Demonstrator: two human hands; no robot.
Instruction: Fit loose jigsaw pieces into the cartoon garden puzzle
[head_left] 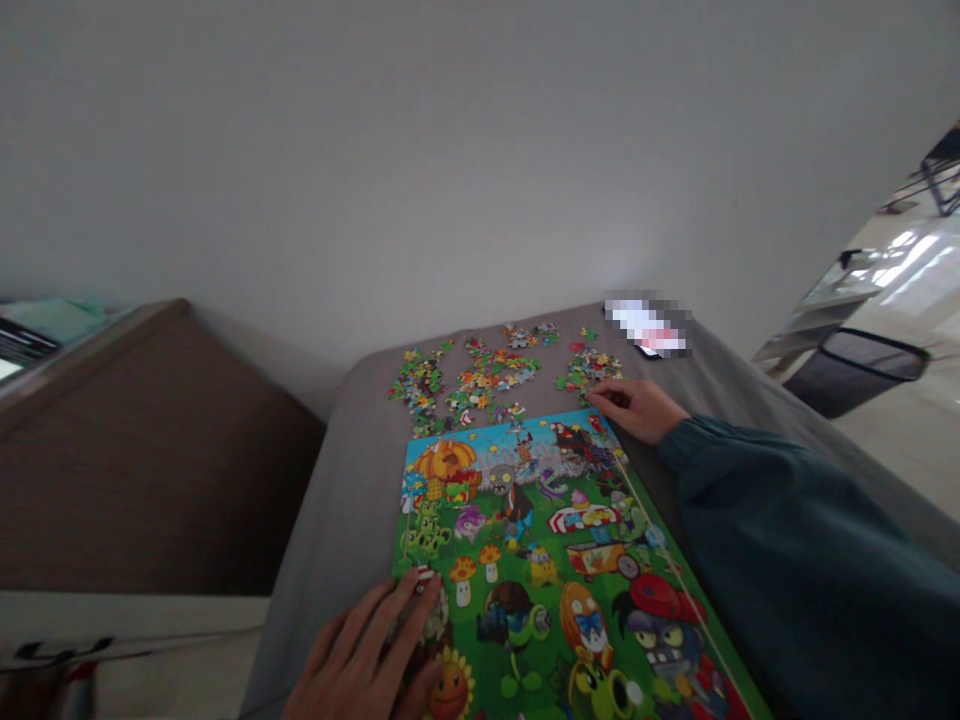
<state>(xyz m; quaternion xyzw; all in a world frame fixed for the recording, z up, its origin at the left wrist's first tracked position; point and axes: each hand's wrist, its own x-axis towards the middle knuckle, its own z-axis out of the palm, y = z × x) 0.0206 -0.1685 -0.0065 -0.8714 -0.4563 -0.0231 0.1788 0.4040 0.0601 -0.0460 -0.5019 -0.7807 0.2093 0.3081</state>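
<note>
A colourful cartoon jigsaw picture board [540, 560] lies on a grey cushioned surface [330, 520]. My left hand [367, 655] rests flat on the board's near left corner, fingers spread. My right hand [634, 408], in a dark teal sleeve, reaches to the board's far right corner, with its fingertips touching that corner beside the loose pieces. Several loose puzzle pieces [480, 380] lie in small heaps beyond the board's far edge. Whether the right fingers pinch a piece is too small to tell.
A blurred-out flat item [646, 326] lies at the far right of the grey surface. A brown padded headboard or armrest [150, 450] stands to the left. A dark bin [862, 370] and a shiny floor are at the right. A plain wall rises behind.
</note>
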